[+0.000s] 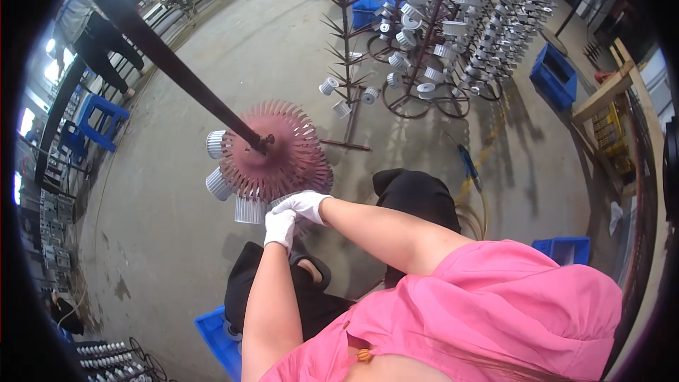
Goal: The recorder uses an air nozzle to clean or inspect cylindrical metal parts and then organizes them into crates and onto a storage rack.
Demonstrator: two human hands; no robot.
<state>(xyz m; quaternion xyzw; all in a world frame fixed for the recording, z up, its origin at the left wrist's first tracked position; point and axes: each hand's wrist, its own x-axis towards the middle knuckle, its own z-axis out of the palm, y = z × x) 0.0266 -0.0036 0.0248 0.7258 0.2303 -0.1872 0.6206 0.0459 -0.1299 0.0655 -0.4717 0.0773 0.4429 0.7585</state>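
In front of me is a reddish-brown wheel point(265, 159) of slotted, finger-like discs on a slanting dark pole point(170, 67). Pale grey finned metal cylinders hang at its left and near rim, one point(250, 210) just left of my gloves. My left hand point(280, 229) and my right hand point(303, 206), both in white gloves, meet at the near rim. Their fingers are closed around another finned metal cylinder point(280, 200), of which only a grey edge shows. The gloves hide most of it.
Racks point(424, 35) loaded with finned parts stand ahead right, beside a spiky, mostly bare stand point(346, 35). Blue bins point(554, 76) lie at the right, with another point(216, 336) by my left leg. A blue stool point(102, 120) and a person point(99, 35) are far left. A hose point(481, 212) lies on the floor.
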